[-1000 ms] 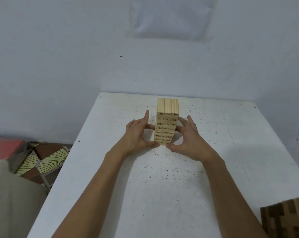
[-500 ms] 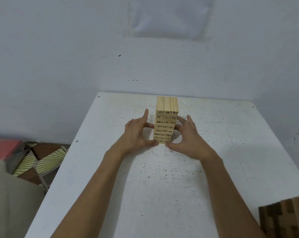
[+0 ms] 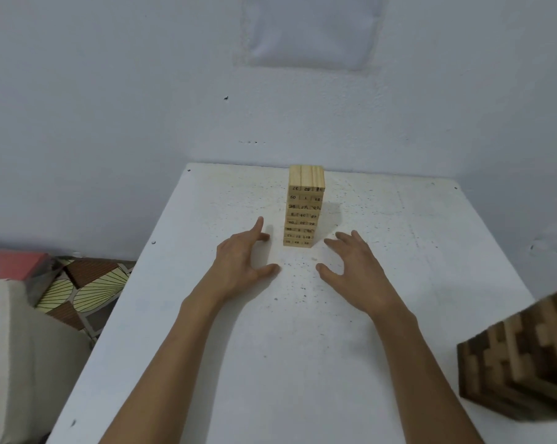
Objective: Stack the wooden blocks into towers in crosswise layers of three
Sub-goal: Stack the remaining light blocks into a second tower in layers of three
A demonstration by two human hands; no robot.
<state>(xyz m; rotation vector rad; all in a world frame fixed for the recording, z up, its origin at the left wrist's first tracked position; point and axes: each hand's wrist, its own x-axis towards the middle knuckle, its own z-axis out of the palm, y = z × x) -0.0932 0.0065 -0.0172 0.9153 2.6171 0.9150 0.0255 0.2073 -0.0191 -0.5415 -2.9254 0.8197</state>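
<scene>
My L hand (image 3: 238, 264) was spread loose, holding nothing, just left of the wooden block tower (image 3: 304, 213), not touching. Tower stood upright near the table's (image 3: 302, 363) far edge, approx. mid-width. My R hand (image 3: 354, 267) was likewise loose and empty, just right of it. Darker block stack (image 3: 523, 357) sat by the right edge.

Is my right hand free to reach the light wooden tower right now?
Probably yes. The right hand is open just right of the light wooden tower, near its base, not touching it; only bare table lies between them.
</scene>
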